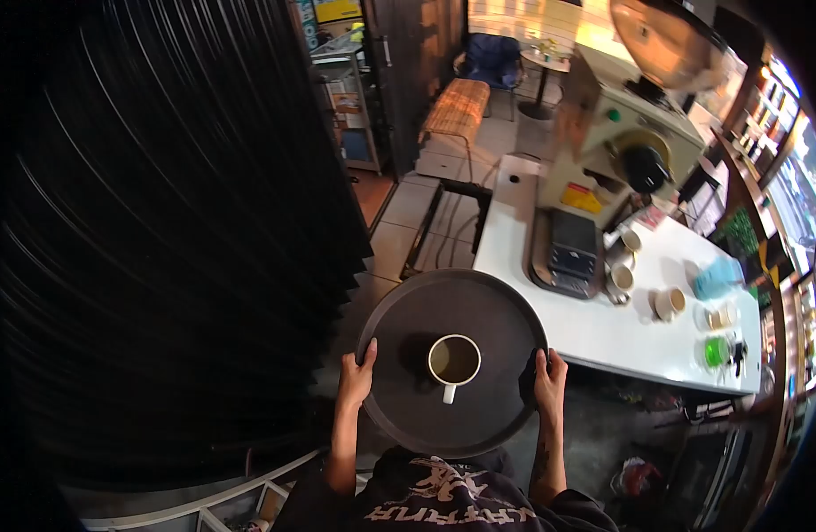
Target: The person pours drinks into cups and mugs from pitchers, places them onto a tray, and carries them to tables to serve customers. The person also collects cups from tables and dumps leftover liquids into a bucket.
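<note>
A round dark serving tray (399, 319) is held level in front of my body. My left hand (357, 377) grips its left rim, thumb on top and fingers beneath. On the opposite rim, my right hand (550, 377) holds on the same way. Near the middle of the tray stands a white mug (454, 362), upright, its handle pointing toward me. Some dark liquid seems to be inside it. The fingers under the tray are mostly hidden.
To the right stands a white table (603, 332) with a large grinder-like machine (639, 133), a black scale (575, 244), several cups (668, 304), a blue pitcher (717, 277) and a green jar (716, 352). A black pleated curtain (177, 222) fills the left. Ahead is a wicker bench (457, 111).
</note>
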`<state>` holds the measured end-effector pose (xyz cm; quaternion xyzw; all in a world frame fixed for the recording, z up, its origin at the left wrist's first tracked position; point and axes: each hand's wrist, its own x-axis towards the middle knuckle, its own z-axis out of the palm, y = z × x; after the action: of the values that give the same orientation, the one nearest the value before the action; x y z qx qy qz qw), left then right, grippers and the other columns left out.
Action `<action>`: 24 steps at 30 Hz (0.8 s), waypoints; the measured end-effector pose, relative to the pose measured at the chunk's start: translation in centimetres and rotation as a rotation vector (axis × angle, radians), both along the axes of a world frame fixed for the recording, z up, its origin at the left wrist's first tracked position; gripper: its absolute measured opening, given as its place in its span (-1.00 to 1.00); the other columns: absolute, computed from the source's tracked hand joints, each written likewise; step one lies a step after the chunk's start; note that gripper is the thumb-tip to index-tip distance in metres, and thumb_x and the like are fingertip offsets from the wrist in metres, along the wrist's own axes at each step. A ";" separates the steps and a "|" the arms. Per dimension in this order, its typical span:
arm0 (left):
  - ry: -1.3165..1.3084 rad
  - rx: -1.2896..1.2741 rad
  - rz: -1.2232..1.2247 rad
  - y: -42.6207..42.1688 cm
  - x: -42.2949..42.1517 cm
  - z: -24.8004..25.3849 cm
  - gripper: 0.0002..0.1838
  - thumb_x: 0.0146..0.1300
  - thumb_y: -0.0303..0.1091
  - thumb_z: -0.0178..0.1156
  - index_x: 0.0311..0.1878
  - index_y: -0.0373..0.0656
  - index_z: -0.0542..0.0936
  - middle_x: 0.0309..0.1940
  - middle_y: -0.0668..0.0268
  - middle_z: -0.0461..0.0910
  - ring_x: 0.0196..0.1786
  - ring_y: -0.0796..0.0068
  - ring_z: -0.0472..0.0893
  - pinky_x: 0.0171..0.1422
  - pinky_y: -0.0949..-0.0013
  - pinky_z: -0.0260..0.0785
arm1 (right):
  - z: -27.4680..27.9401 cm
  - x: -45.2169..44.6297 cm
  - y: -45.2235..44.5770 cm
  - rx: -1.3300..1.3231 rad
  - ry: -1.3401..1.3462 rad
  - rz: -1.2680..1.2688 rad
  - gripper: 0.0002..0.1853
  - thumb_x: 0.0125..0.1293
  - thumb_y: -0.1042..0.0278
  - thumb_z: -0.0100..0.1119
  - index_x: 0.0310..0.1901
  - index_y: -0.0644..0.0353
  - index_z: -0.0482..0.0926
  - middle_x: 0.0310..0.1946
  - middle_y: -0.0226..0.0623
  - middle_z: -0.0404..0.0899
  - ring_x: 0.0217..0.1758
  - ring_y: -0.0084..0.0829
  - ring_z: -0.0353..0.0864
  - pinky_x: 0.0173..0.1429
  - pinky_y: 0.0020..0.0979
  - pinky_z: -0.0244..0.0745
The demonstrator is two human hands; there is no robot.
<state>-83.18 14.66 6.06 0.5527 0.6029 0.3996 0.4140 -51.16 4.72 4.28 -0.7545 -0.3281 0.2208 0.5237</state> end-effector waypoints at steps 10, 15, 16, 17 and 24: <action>-0.022 -0.011 0.108 12.4 -2.8 0.0 -0.65 0.44 -0.21 0.13 -0.13 -0.40 0.60 -0.38 0.27 0.62 -0.27 0.60 0.47 -0.11 0.37 0.38 | -3.6 -1.8 16.8 0.194 -0.175 -0.021 -0.62 0.43 0.23 0.02 -0.38 0.46 0.37 -0.57 -0.06 0.34 -0.45 -0.34 0.22 -0.30 -0.23 0.25; -0.041 0.034 0.102 18.7 -3.7 0.1 -0.67 0.44 -0.22 0.12 -0.09 -0.38 0.59 -0.37 0.36 0.58 -0.24 0.65 0.45 -0.10 0.44 0.37 | 0.8 -1.7 22.7 -0.159 0.071 0.260 -0.54 0.44 0.11 0.04 -0.14 0.54 0.50 -0.35 0.11 0.55 -0.18 -0.15 0.53 -0.02 -0.22 0.39; -0.041 0.031 0.093 20.1 -3.8 0.0 -0.67 0.44 -0.22 0.12 -0.09 -0.38 0.59 -0.37 0.36 0.58 -0.24 0.65 0.45 -0.10 0.44 0.37 | 0.8 -1.9 23.9 -0.255 0.086 0.264 -0.48 0.44 0.07 0.05 -0.04 0.56 0.52 -0.24 0.18 0.59 -0.03 -0.06 0.59 0.09 -0.21 0.41; -0.045 0.021 0.085 21.5 -3.9 0.2 -0.68 0.44 -0.23 0.12 -0.08 -0.37 0.59 -0.37 0.37 0.58 -0.24 0.65 0.45 -0.10 0.45 0.36 | -0.1 -2.0 25.0 -0.257 0.088 0.252 -0.48 0.44 0.07 0.05 -0.04 0.56 0.52 -0.24 0.18 0.59 -0.03 -0.06 0.59 0.09 -0.21 0.41; -0.070 -0.086 -0.064 34.3 -5.3 -1.1 -0.67 0.44 -0.23 0.13 -0.02 -0.38 0.59 -0.30 0.38 0.61 -0.20 0.65 0.48 -0.06 0.45 0.38 | -3.3 -4.4 31.8 -0.335 0.189 0.018 -0.31 0.43 -0.10 0.05 0.23 0.50 0.37 0.23 0.20 0.37 0.36 -0.02 0.32 0.40 -0.18 0.22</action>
<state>-88.53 48.96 4.92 0.5389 0.5869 0.3789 0.4707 -55.56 36.52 1.01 -0.8040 -0.2428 0.3468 0.4175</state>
